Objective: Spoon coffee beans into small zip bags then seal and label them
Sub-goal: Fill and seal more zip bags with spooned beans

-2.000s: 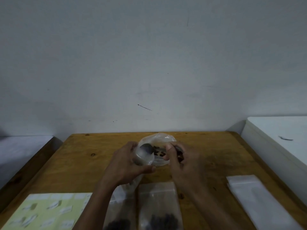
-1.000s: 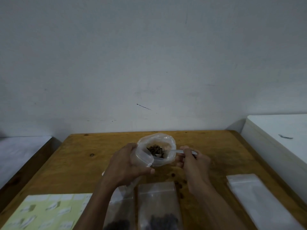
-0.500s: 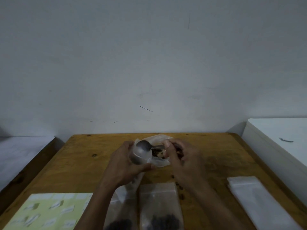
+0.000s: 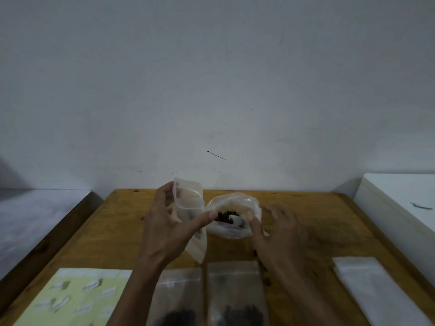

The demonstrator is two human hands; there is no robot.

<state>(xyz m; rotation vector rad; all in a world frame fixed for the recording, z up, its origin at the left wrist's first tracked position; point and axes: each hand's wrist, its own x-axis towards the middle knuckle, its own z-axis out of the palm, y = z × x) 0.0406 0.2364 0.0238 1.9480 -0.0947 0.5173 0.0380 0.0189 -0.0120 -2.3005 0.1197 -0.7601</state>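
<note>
My left hand (image 4: pixel 164 229) holds a small clear zip bag (image 4: pixel 190 208) upright above the wooden table (image 4: pixel 329 220), thumb across its front and fingers behind its open mouth. Just right of it sits an open plastic bag (image 4: pixel 235 201) with dark coffee beans (image 4: pixel 223 215) inside. A pale spoon (image 4: pixel 234 218) lies in those beans, held by neither hand. My right hand (image 4: pixel 280 229) hovers beside that bag with fingers spread, one fingertip at its rim.
Two zip bags with beans at their bottoms lie flat near me (image 4: pixel 179 295) (image 4: pixel 235 290). A stack of empty bags (image 4: pixel 367 285) lies at the right, a yellow label sheet (image 4: pixel 77 297) at the left. Loose beans (image 4: pixel 266 281) dot the table. A white box (image 4: pixel 400 203) borders the right edge.
My right hand has let go of the spoon, which now rests in the bean bag. My left hand has lifted the small zip bag up and to the left, away from the bean bag.
</note>
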